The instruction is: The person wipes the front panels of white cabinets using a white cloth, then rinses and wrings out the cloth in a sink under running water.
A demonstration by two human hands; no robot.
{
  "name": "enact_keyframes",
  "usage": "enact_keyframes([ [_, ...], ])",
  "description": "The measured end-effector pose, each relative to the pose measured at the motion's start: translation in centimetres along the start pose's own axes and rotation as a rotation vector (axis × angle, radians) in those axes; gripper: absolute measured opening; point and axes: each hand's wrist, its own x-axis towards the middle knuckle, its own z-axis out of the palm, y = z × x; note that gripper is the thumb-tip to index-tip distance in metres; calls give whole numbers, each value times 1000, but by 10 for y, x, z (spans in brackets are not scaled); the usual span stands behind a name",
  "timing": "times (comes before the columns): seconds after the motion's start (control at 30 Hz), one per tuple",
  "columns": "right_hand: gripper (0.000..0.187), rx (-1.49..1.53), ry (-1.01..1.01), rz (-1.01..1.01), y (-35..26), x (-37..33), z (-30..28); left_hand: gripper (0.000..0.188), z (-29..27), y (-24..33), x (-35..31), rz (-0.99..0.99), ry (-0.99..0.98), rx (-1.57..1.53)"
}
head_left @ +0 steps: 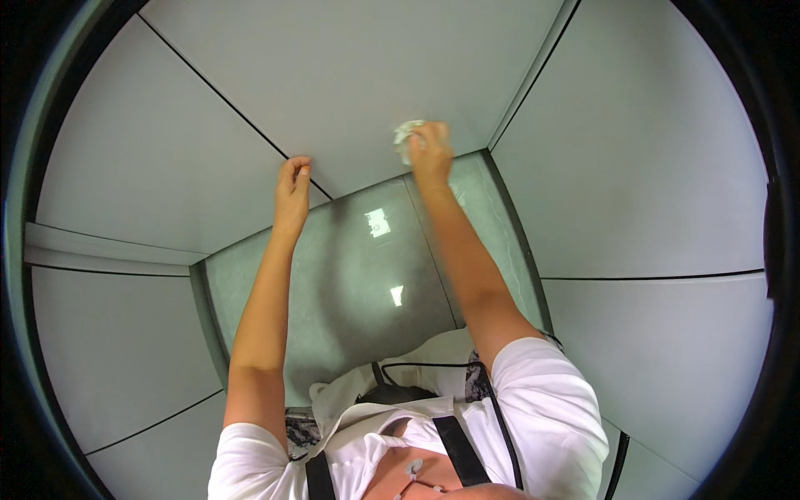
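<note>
My right hand (431, 154) grips a crumpled white cloth (406, 140) and holds it against the grey wall panel (358, 75) in front of me. The hand is slightly smeared by motion. Further left, my left hand (292, 185) is raised close to the dark seam between two panels. Its fingers are curled together, and whatever they may hold is hidden from this angle. Both arms reach forward over the floor.
Grey panels with thin black seams enclose me, including a left wall (125, 325) and a right wall (650, 192). Underfoot is a glossy grey-green tiled floor (350, 275) with bright reflections. A dark skirting strip (517, 225) edges the floor.
</note>
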Motion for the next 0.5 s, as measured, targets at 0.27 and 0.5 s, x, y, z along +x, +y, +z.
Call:
enact_keyframes([
  [0.27, 10, -113, 281, 235, 85, 59, -57, 16, 5, 2, -1, -1, 17, 4],
  [0.5, 12, -112, 247, 125, 43, 31, -34, 16, 5, 4, -1, 22, 25, 39],
])
